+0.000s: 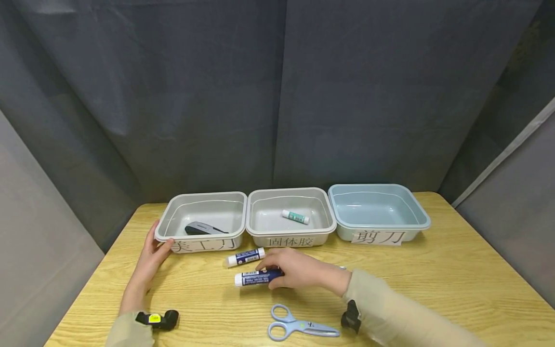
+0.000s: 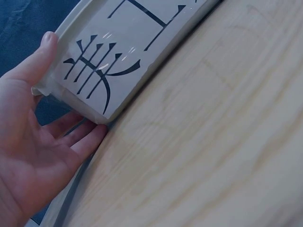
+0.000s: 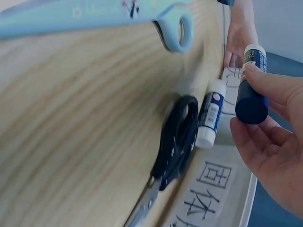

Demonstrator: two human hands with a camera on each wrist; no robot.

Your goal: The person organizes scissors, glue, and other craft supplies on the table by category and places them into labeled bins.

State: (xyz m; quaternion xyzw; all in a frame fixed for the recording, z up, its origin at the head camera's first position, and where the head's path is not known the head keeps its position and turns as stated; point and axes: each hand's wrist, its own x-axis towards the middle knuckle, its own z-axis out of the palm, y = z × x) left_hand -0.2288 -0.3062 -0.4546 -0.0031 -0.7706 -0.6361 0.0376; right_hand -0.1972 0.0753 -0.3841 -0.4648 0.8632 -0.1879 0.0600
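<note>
My right hand [image 1: 297, 268] grips a dark blue glue stick [image 3: 252, 94] with a white end, thumb on one side and fingers on the other. It is above the table, near the middle bin. A second blue-and-white glue stick [image 1: 245, 257] lies on the table just behind. Black-handled scissors [image 3: 176, 142] lie beside that stick in the right wrist view; my hand mostly hides them in the head view. My left hand [image 2: 40, 137] holds the front left corner of the left grey bin [image 1: 204, 196], thumb at the rim and fingers around its side.
The left bin contains a utility knife [image 1: 203, 228]. A small green-and-white glue stick [image 1: 296, 217] lies in the middle grey bin [image 1: 288, 193]. At right stands a blue bin [image 1: 379, 225]. Light blue scissors [image 1: 299, 326] lie near the front. A dark curtain [image 1: 277, 96] hangs behind.
</note>
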